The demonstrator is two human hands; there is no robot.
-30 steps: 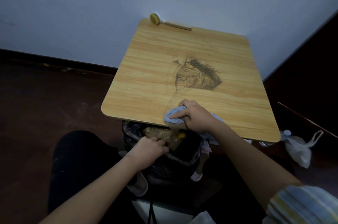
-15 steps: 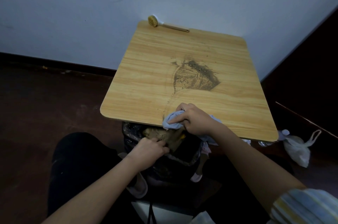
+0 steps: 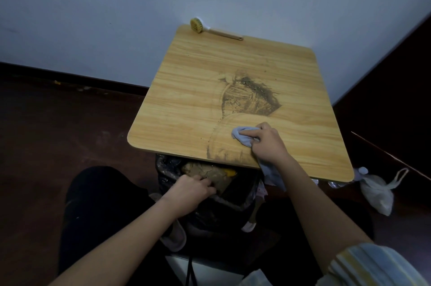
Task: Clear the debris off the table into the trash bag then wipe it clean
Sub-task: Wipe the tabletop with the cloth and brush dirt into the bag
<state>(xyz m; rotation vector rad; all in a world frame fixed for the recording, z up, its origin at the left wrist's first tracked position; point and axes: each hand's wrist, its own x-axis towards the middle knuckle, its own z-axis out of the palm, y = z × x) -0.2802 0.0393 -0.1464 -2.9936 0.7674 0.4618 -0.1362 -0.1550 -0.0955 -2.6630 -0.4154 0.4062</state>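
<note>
While one table (image 3: pixel 186 103) stood against the wall, two hands worked at its near edge. There was one cloth (image 3: pixel 242 136), one brush (image 3: pixel 214 30), one black trash bag (image 3: pixel 235 201) and one white bag (image 3: pixel 377 192).

The right hand (image 3: pixel 268 143) lay knuckles up on the tabletop, its fingers curled together over the cloth and pressing it to the wood; a bunch of cloth showed past the fingertips, and a tail hung from under the wrist over the table edge. Beyond those fingers lay one large patch of dark debris (image 3: pixel 251 96), with a thinner smear (image 3: pixel 224 155) just beside the hand at the near edge. The brush lay far past the fingers, at the table's back edge.

The left hand (image 3: pixel 190 189) reached below the table edge, forearm stretched forward, fingers closed on the rim of the trash bag. Just past its fingertips, the bag held crumpled brown paper (image 3: pixel 205 172) and a yellow scrap (image 3: pixel 229 172). The white bag sat on the floor, well apart from both hands; its contents could not be made out.
</note>
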